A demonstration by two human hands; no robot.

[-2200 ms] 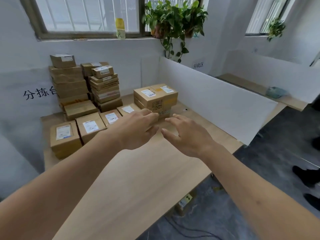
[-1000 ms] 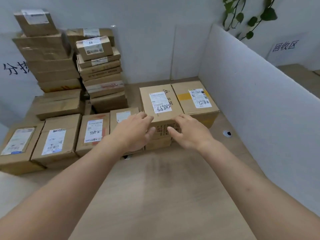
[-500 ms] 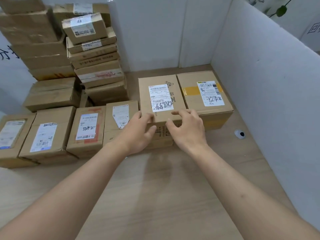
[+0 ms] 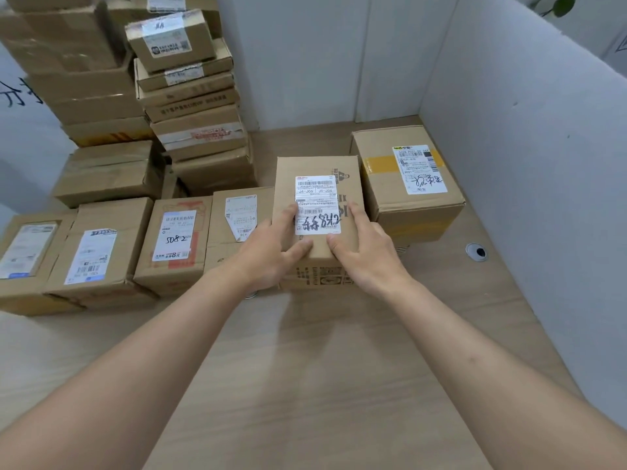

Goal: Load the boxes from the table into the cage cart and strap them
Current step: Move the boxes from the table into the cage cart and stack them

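A tall cardboard box (image 4: 317, 167) with a white shipping label and handwritten marks stands on another box at the middle of the wooden table (image 4: 305, 368). My left hand (image 4: 268, 256) grips its near left edge, fingers on the top and thumb on the front rim. On the near right edge my right hand (image 4: 368, 257) grips the same box the same way. The box sits forward of the yellow-taped box (image 4: 407, 198) to its right. The cage cart is out of view.
A row of labelled boxes (image 4: 176, 239) lies to the left of the held one. Two tall stacks of boxes (image 4: 193, 106) rise at the back left. A white partition (image 4: 526, 164) walls the right side, with a cable hole (image 4: 476, 252) in the table beside it.
Both hands reached forward from mid-air onto the labelled box and closed on its near edge. The box has come forward, away from the yellow-taped box, and the view has moved closer.
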